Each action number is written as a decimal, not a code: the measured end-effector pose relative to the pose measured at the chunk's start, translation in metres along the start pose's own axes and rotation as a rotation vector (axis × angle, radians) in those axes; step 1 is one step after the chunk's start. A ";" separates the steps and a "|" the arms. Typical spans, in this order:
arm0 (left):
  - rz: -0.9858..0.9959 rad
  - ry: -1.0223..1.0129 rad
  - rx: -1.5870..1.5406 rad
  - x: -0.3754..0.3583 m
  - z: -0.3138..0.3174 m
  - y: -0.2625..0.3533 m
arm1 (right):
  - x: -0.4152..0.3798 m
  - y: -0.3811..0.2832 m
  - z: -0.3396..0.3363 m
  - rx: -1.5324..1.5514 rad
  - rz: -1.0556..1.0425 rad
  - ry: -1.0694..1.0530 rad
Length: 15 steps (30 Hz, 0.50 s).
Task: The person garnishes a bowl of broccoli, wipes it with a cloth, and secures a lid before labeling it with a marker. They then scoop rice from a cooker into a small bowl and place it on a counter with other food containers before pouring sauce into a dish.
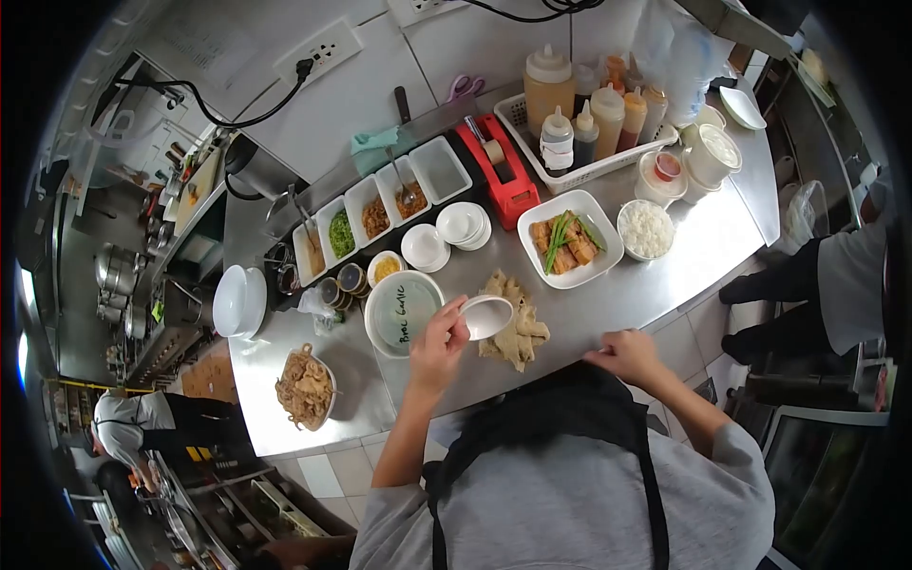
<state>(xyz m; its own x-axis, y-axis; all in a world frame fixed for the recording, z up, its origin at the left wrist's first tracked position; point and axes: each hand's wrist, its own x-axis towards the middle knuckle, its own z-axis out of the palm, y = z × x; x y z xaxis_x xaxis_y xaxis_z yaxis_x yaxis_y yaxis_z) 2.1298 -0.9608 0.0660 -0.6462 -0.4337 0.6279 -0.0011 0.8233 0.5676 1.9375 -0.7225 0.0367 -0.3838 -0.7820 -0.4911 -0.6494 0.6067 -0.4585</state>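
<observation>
My left hand (439,350) is closed on the rim of a small white bowl (487,318), which it holds tilted over the counter. Just right of that bowl lies a crumpled beige cloth (518,337). A white tub with a lid marked "Garlic" (385,328) stands to the left of the hand. Near the counter's front edge my right hand (627,354) has its fingers curled in, with nothing seen in it. Beyond it are a square white dish of browned meat pieces with green stalks (568,264) and a bowl of white rice (646,228).
Topping containers (342,233) line the back beside a red tape dispenser (503,176). Sauce bottles fill a white basket (608,163). Small white dishes (425,247) are stacked mid-counter. A heaped food bowl (306,388) stands front left. Other people (138,427) are at both sides.
</observation>
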 end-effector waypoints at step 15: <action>-0.735 0.351 -0.233 -0.023 -0.084 -0.018 | 0.085 -0.090 0.008 0.033 -0.481 0.185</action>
<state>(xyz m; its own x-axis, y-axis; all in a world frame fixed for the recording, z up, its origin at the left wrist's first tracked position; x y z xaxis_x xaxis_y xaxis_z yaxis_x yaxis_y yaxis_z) 2.2089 -0.9965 0.0866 -0.2683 -0.9494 0.1630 -0.1462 0.2074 0.9673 1.9687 -0.8419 0.0301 -0.1581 -0.9841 -0.0813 -0.7610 0.1739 -0.6251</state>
